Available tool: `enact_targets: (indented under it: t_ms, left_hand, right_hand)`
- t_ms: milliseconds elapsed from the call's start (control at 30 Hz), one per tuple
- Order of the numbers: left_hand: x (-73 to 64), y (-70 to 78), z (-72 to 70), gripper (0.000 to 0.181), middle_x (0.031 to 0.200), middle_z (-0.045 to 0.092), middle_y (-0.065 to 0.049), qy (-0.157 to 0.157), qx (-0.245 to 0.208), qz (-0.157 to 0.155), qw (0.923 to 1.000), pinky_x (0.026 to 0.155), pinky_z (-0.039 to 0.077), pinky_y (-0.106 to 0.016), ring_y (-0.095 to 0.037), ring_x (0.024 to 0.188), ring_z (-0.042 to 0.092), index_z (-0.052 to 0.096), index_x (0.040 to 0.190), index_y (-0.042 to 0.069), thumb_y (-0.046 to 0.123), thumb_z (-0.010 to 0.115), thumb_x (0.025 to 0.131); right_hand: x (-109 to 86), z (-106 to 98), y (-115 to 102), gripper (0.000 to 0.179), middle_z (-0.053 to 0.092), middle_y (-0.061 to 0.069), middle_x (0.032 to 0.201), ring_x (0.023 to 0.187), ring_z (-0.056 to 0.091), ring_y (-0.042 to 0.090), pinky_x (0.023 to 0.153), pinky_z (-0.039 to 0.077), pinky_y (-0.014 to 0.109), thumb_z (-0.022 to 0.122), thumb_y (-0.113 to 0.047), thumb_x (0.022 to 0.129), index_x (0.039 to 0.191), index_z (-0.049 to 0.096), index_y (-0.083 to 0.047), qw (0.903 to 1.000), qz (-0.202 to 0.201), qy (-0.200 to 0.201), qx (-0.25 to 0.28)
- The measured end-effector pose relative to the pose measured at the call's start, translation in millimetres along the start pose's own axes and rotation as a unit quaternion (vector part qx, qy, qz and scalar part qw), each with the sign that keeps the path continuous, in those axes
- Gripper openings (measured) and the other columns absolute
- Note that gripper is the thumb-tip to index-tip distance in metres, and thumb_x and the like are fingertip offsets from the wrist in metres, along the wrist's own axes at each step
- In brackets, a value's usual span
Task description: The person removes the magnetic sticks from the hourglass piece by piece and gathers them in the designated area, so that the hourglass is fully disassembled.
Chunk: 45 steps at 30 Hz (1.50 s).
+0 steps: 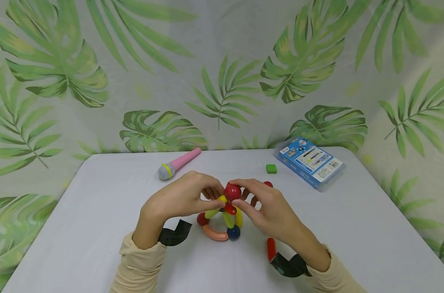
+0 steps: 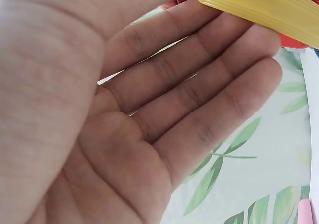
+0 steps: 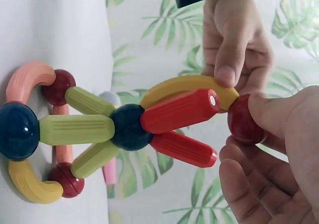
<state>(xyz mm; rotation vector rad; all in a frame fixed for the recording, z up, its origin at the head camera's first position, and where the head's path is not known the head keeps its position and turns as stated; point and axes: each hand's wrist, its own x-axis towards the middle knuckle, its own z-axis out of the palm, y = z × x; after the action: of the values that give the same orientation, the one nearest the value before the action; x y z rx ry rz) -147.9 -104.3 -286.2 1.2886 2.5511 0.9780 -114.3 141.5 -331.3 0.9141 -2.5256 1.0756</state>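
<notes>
Here, above the blue hub ball (image 3: pixel 132 127), the left hand (image 1: pixel 181 196) pinches a curved yellow stick (image 3: pixel 182 87), the right hand (image 1: pixel 275 207) a red ball (image 1: pixel 233 192) at its tip.

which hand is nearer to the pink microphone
Left. The left hand is just to the near side of the pink microphone; the right hand is farther off, to its right.

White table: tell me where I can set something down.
Free: left of the pink microphone and left hand; also right of the right hand, below the blue package. Crowded: the middle, around the toy model both hands hold.
</notes>
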Motion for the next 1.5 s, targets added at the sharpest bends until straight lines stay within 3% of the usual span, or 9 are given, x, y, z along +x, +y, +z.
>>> enact_targets:
  t_ms: [200,400,633,833,1067,1233,1500]
  left_hand:
    - [-1.9,-0.1,-1.5,0.012,0.096,0.075,0.009,-0.003,0.006,-0.002,1.0,0.081,0.057,-0.022,0.0,0.085,0.068,0.077,0.102,0.011,0.017,0.079,0.092]
    - [-6.5,-1.9,-5.1,0.012,0.095,0.075,0.009,0.003,0.011,-0.018,0.9998,0.082,0.057,-0.023,-0.001,0.085,0.069,0.077,0.101,0.012,0.017,0.081,0.091]
    - [-7.1,-2.3,-5.1,0.011,0.095,0.074,0.009,0.004,0.01,-0.024,0.9997,0.082,0.057,-0.024,-0.001,0.086,0.068,0.077,0.101,0.013,0.018,0.08,0.092]
    - [-7.4,-1.8,-5.4,0.011,0.094,0.075,0.009,0.004,0.001,-0.029,0.9996,0.083,0.058,-0.025,-0.002,0.087,0.068,0.076,0.101,0.012,0.018,0.079,0.092]
    - [-7.0,-1.7,-4.6,0.011,0.094,0.074,0.009,0.003,0.004,-0.029,0.9996,0.083,0.058,-0.027,-0.002,0.086,0.068,0.076,0.101,0.012,0.018,0.079,0.092]
    - [-6.8,-1.8,-4.3,0.011,0.094,0.074,0.009,0.003,0.005,-0.029,0.9996,0.082,0.058,-0.027,-0.002,0.085,0.068,0.076,0.101,0.013,0.018,0.079,0.092]
    - [-7.2,-1.9,-4.6,0.011,0.093,0.074,0.009,0.001,0.001,-0.033,0.9994,0.083,0.059,-0.03,-0.002,0.086,0.068,0.076,0.101,0.012,0.018,0.079,0.092]
  right_hand:
    - [1.6,-5,5,0.044,0.072,0.002,0.114,0.091,0.064,0.01,0.07,0.058,0.023,0.077,-0.012,0.093,0.135,0.063,-0.008,0.9995,-0.008,0.03,-0.004]
    - [1.2,-28,19,0.047,0.072,0.007,0.112,0.089,0.066,0.014,0.07,0.058,0.022,0.08,-0.006,0.089,0.133,0.064,-0.005,0.9956,0.021,0.086,-0.032]
    - [-0.5,-49,40,0.044,0.074,0.007,0.113,0.092,0.067,0.017,0.071,0.055,0.016,0.078,-0.005,0.091,0.133,0.065,-0.007,0.9925,0.045,0.104,-0.046]
    - [-2.3,-52,66,0.042,0.073,0.009,0.111,0.091,0.067,0.019,0.071,0.057,0.021,0.077,-0.008,0.092,0.132,0.064,-0.005,0.9907,0.075,0.082,-0.079]
    - [-6.7,-49,97,0.04,0.072,0.015,0.12,0.096,0.067,0.028,0.073,0.057,0.029,0.076,-0.015,0.094,0.13,0.062,-0.004,0.983,0.153,0.04,-0.092]
    - [-11.6,-48,117,0.039,0.069,0.019,0.121,0.097,0.065,0.031,0.075,0.057,0.036,0.076,-0.018,0.095,0.128,0.064,0.0,0.9777,0.186,0.012,-0.096]
    - [-17.4,-44,140,0.041,0.068,0.022,0.121,0.097,0.065,0.033,0.072,0.053,0.032,0.074,-0.016,0.095,0.129,0.063,0.004,0.966,0.236,-0.04,-0.098]
